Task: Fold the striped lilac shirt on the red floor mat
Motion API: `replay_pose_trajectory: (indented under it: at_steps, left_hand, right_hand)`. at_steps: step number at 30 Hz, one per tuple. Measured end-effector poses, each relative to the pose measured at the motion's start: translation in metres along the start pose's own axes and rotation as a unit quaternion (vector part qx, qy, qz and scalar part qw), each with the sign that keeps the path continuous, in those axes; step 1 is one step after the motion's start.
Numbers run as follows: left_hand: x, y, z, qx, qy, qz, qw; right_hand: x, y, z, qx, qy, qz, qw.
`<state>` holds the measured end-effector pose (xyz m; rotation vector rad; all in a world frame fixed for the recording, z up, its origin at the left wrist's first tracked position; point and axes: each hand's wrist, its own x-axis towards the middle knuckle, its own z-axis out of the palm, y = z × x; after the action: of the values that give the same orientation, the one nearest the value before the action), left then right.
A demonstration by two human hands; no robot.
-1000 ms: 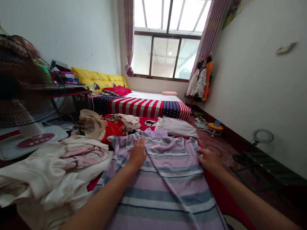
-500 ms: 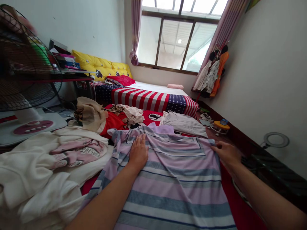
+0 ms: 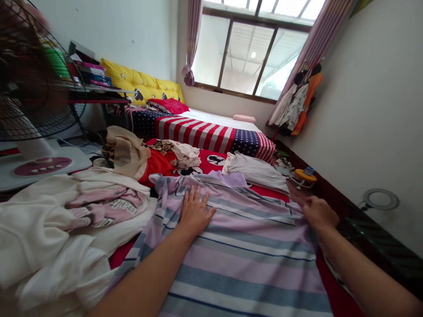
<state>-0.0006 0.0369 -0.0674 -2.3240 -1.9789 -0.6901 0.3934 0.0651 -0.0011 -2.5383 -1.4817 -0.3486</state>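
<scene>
A striped shirt (image 3: 244,246) in lilac, grey-blue and white is spread over the red bed cover in front of me. My left hand (image 3: 195,212) lies flat on its upper left part, fingers spread. At the upper right corner, my right hand (image 3: 320,214) is closed on the shirt's edge and pulls it outward. A lilac collar piece (image 3: 231,178) shows at the shirt's far edge. White clothing with a pink print (image 3: 109,207) lies heaped to the left of the shirt.
A folded grey shirt (image 3: 261,171) lies beyond, with beige and red garments (image 3: 127,152) to its left. An electric fan (image 3: 42,165) stands at far left. A stool (image 3: 304,176) and a ring light (image 3: 380,199) are at right. Another bed (image 3: 198,132) stands under the window.
My right hand has moved right, drawing the shirt's corner with it, and the diagonal crease in the cloth has smoothed out. My left hand's fingers have spread wider in nearly the same place.
</scene>
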Motion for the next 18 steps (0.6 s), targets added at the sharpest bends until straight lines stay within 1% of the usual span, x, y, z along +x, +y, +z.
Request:
replay_pose_trajectory:
  at_steps: [1,2,3,4,7,10,12,14,18]
  left_hand:
    - [-0.001,0.0,0.0,0.001,0.001,0.002,1.0]
    - [-0.001,0.0,0.001,0.0,0.002,0.003,1.0]
    - [-0.001,0.001,0.001,-0.001,0.003,0.004,1.0]
    - [-0.002,0.001,0.001,-0.003,0.006,0.007,1.0]
    - [-0.002,0.001,0.0,-0.012,0.019,0.022,1.0]
    - [-0.001,0.001,0.0,-0.018,0.02,0.039,0.999]
    - [-0.001,0.001,0.001,-0.02,0.017,0.043,0.999]
    - [-0.001,0.0,0.001,-0.023,0.016,0.04,0.999]
    - [-0.001,0.001,0.003,-0.033,0.014,0.028,0.999]
  right_hand:
    - [-0.002,-0.018,-0.002,0.018,0.007,-0.029,0.999]
    - [-0.004,-0.037,-0.004,0.051,0.006,-0.076,0.996]
    - [-0.008,-0.057,-0.005,0.081,-0.002,-0.121,0.989]
    - [-0.011,-0.078,-0.005,0.097,-0.012,-0.15,0.984]
    - [-0.02,-0.132,0.0,0.119,-0.022,-0.19,0.974]
    - [-0.021,-0.168,0.007,0.124,-0.034,-0.188,0.974]
    - [-0.016,-0.181,0.009,0.119,-0.054,-0.182,0.975]
    - [-0.011,-0.184,0.009,0.113,-0.057,-0.176,0.976]
    - [-0.005,-0.175,0.012,0.114,0.008,-0.131,0.985]
